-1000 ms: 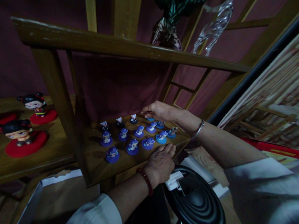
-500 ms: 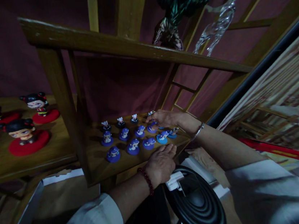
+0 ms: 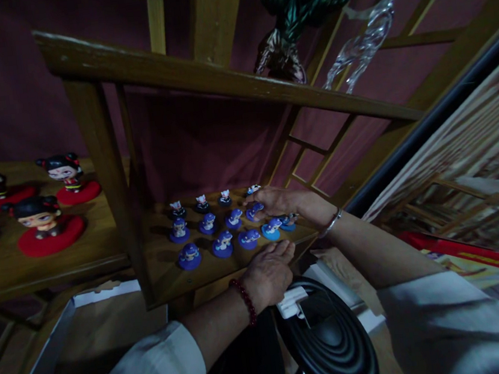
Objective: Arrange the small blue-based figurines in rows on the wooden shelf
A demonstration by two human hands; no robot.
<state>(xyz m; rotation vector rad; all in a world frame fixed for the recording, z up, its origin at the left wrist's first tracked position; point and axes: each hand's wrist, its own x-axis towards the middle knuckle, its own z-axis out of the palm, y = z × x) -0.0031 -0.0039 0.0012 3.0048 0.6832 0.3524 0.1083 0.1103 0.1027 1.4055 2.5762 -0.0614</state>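
Observation:
On the wooden shelf (image 3: 165, 282) stand rows of small figurines on round bases. The front ones are purple figurines (image 3: 223, 245) with a bluer figurine (image 3: 271, 228) to their right, and behind them are black-and-white figurines (image 3: 202, 203). My right hand (image 3: 278, 200) reaches over the right end of the rows, its fingers curled about a purple figurine (image 3: 253, 211) in the second row; parts of its grip are hidden. Flat along the shelf's front edge lies my left hand (image 3: 271, 269), holding nothing, fingers stretched out just below the front row.
Larger figurines on red bases (image 3: 50, 235) stand on the left shelf. A wooden rail (image 3: 218, 78) crosses above, carrying a green statue (image 3: 296, 17) and a clear glass animal (image 3: 363, 39). Below are an open white box (image 3: 43, 358) and a round black ribbed object (image 3: 337, 346).
My right hand has shifted very slightly, and more of the purple figurine and of a back-row figurine beside its fingers now shows. My left hand stays in place.

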